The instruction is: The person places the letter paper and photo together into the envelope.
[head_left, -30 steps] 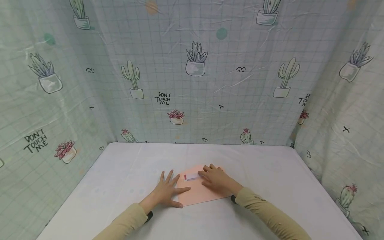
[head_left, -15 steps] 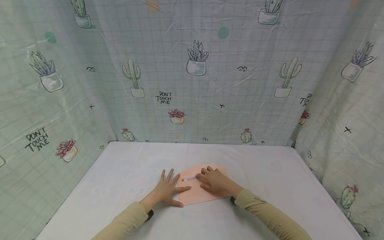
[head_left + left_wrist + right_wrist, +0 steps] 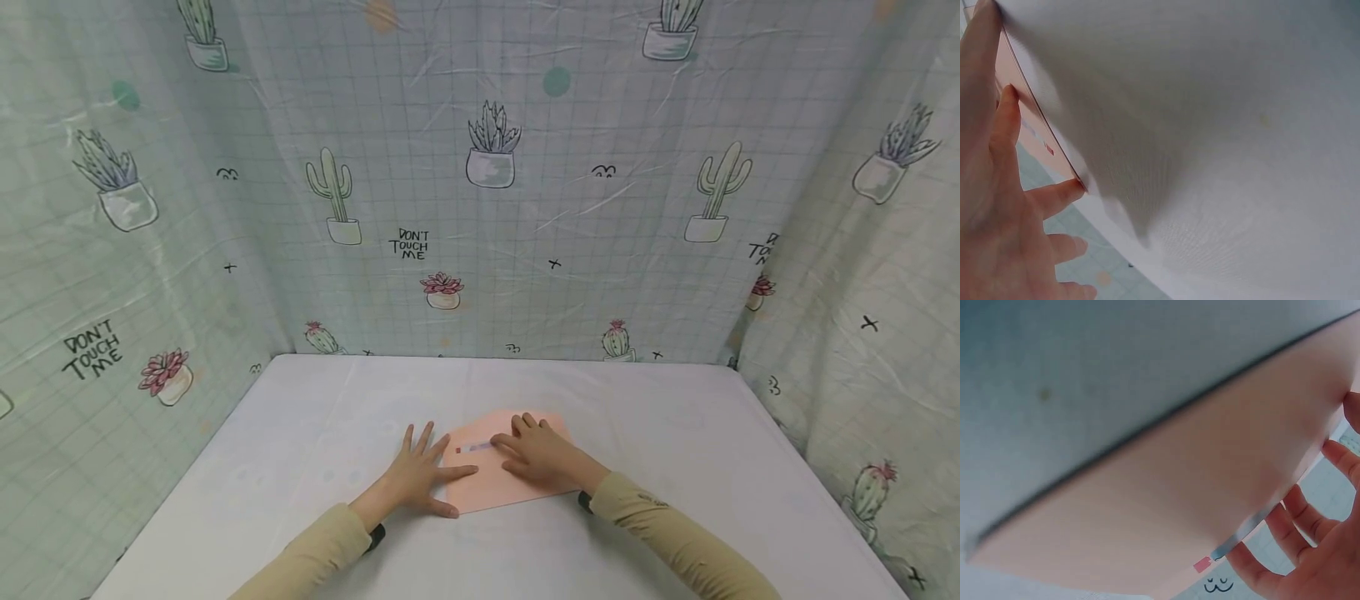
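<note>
A peach-coloured flat rectangle [image 3: 491, 492], like a thin booklet or sheet, lies slightly turned on the white table. Across its upper part runs a narrow pale strip [image 3: 474, 447] with bluish patches and a small red mark [image 3: 1202, 565] at its left end. My left hand [image 3: 415, 477] rests at the left edge with fingers spread, thumb and index finger touching the peach surface. Fingertips of my right hand [image 3: 543, 454], slightly bent, press on the strip's right part. In the right wrist view those fingers [image 3: 1285, 528] line up along it. The strip's right end is hidden under that hand.
The white table [image 3: 660, 433] extends on every side of the peach rectangle. A curtain [image 3: 525, 225] printed with cacti closes off the back and both sides. Dark wrist bands [image 3: 375, 537] show below the sleeves.
The strip's left part, broader with a red end a second ago, now looks narrower and flatter on the peach surface. My right fingertips shifted slightly left, while my left hand stayed put.
</note>
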`<state>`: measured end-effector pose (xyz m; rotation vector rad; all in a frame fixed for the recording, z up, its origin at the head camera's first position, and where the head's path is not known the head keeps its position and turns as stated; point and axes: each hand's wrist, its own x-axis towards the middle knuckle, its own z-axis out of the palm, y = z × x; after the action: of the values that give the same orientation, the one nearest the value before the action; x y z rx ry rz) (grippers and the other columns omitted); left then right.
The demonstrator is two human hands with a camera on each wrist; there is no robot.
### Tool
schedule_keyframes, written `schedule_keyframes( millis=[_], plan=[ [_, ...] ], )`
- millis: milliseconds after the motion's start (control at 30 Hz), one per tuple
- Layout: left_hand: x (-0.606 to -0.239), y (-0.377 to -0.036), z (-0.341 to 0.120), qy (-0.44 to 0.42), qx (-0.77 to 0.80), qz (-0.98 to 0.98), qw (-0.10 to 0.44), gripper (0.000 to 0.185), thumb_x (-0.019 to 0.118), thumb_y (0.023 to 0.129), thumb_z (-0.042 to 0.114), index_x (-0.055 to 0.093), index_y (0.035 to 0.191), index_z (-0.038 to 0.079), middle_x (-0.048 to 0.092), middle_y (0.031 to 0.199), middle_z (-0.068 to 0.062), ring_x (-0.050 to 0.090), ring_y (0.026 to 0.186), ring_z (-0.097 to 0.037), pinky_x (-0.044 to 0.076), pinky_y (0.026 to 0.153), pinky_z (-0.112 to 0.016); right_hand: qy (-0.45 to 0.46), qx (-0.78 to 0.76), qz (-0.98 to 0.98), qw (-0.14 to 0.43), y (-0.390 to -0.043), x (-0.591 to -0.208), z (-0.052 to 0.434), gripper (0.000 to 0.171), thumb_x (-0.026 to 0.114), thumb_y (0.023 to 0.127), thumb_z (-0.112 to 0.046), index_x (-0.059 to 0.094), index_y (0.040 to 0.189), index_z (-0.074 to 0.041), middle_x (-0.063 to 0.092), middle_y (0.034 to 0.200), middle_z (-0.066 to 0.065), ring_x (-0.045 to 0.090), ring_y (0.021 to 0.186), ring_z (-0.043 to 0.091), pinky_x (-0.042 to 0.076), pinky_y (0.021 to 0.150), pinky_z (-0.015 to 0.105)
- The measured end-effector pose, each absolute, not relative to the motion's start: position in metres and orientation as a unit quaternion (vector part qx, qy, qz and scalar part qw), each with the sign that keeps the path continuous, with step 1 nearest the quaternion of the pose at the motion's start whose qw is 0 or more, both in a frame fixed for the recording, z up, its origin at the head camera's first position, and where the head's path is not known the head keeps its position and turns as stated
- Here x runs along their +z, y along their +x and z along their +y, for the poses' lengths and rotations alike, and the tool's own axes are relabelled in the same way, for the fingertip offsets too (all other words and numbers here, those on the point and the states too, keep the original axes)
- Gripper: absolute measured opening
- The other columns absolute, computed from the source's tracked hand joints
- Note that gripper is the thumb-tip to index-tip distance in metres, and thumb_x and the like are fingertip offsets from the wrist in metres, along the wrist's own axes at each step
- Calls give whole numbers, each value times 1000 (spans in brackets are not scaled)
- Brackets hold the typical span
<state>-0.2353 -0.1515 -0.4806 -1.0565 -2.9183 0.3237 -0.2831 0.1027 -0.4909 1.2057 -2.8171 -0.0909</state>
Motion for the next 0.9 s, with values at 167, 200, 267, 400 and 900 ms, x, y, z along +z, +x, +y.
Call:
schedule_keyframes(
  millis=[167,200,267,400,900],
  plan=[
    [-482,-237,-151,-336,111,-935,10,72,44,68,76,32,133,46,34,141,-15,21,129,-49,19,96,-66,400,-45,-915,40,-281,-487,103,44,43,90,-44,43,130,-27,46,107,3,39,93,16,34,71,29],
    [-482,-237,-151,-335,112,-935,10,72,44,68,76,32,133,47,34,142,-15,21,129,-49,19,96,-66,401,-47,-914,40,-281,-486,102,44,44,90,-44,43,130,-26,47,107,3,39,93,16,35,71,30],
    [-482,-237,-151,-334,110,-936,10,71,45,68,76,33,132,47,34,141,-15,21,129,-49,19,97,-66,400,-48,-914,38,-280,-484,102,45,44,90,-44,43,131,-25,47,108,3,39,93,16,36,72,30],
    [-482,-236,-151,-334,101,-937,3,70,46,70,74,33,133,46,33,142,-15,20,130,-49,18,97,-66,392,-44,-919,27,-276,-485,103,44,44,90,-44,43,131,-26,48,106,1,39,91,14,35,71,29],
    [-484,-217,-154,-344,41,-937,53,65,46,79,61,33,136,35,34,141,-16,22,130,-48,22,94,-69,360,152,-920,26,-251,-474,154,39,54,87,-23,50,123,-8,52,116,12,49,103,30,45,75,44]
  ],
)
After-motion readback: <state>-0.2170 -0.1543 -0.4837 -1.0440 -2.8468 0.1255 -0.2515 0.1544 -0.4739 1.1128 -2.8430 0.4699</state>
